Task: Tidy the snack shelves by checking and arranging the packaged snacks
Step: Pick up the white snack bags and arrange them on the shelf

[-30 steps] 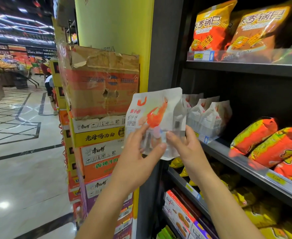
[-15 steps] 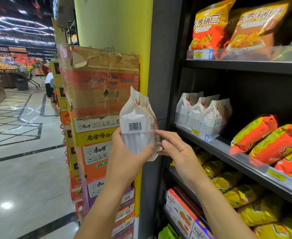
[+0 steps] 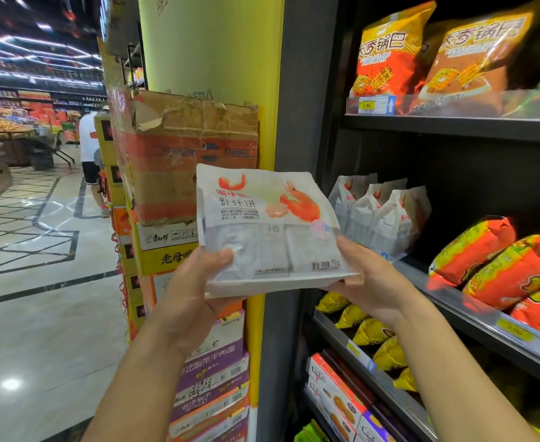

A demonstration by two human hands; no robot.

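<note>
Left hand [image 3: 195, 288] and right hand [image 3: 370, 282] both hold one white shrimp-cracker bag [image 3: 267, 231] up in the air. Its front faces the camera, with a red shrimp print at upper right, and the bag is roughly upright, top tipped slightly back.

Left fingers [image 3: 222, 255]: thumb pressed on the bag's front at lower left, the rest go under or behind it and are hidden. Right fingers [image 3: 346, 245]: thumb on the lower-right edge, the others are behind the bag, hidden. Both sets of fingers are grasping the bag, one at each bottom corner.

Just right of the right fingers and further back, a row of matching white bags [image 3: 386, 215] stands upright at the left end of the middle shelf [image 3: 485, 317]. The held bag is apart from them and off the shelf.

Farther right of the fingers on the same shelf, orange-red snack bags [image 3: 476, 250] lie tilted. Above the fingers, orange crisp bags [image 3: 390, 55] stand on the top shelf [image 3: 453, 126] behind a clear rail, with a yellow price tag [image 3: 367, 105] reading 2.90.

Below the right fingers, yellow bags [image 3: 367, 330] sit on the lower shelf. Under those are boxed snacks [image 3: 332, 387].

Left of and behind the left fingers, a torn brown carton [image 3: 192, 154] sits on top of a stack of noodle cartons [image 3: 211, 362]. A yellow pillar [image 3: 211, 43] rises behind the held bag.

Far left of the fingers, a person in a white shirt [image 3: 88, 145] stands in the aisle on the tiled floor [image 3: 39, 314], back to the camera.
</note>
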